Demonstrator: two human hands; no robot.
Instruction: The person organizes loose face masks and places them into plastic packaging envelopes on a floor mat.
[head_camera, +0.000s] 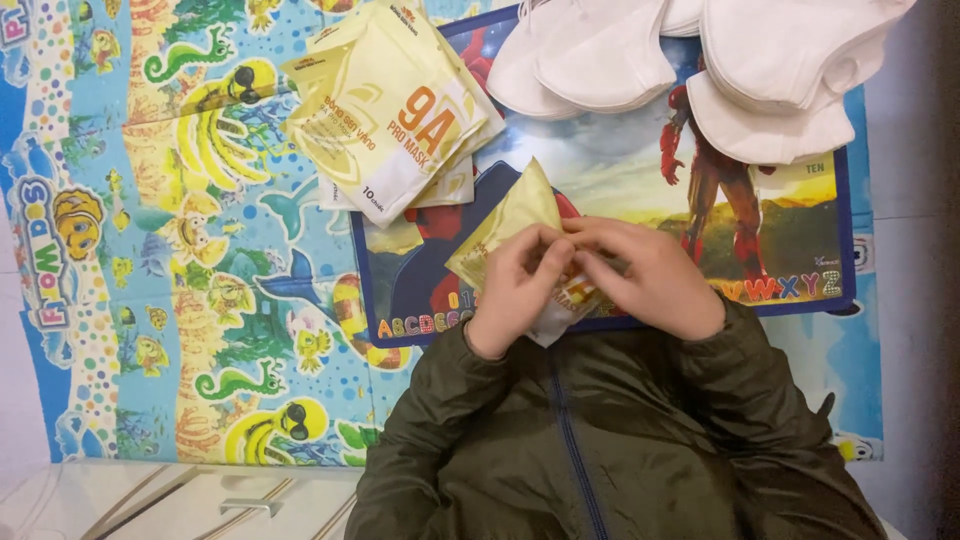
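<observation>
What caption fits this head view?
Both hands hold a yellow pouch over a play mat, near white masks.

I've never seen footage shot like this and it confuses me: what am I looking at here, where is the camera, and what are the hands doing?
There is no machine here. A person wears one camera on their head, so the single picture looks down at their own two bare hands and dark green jacket sleeves.

Both the left hand and the right hand grip one pale yellow packet, fingers pinching near its middle.

Below lies a colourful play mat with sea creatures, and on it a picture board edged with alphabet letters. Further from the person sits a stack of similar yellow packets, and beside it a pile of white face masks.

At the picture's bottom left is a pale surface with thin metal bars; I cannot tell what it is.
</observation>
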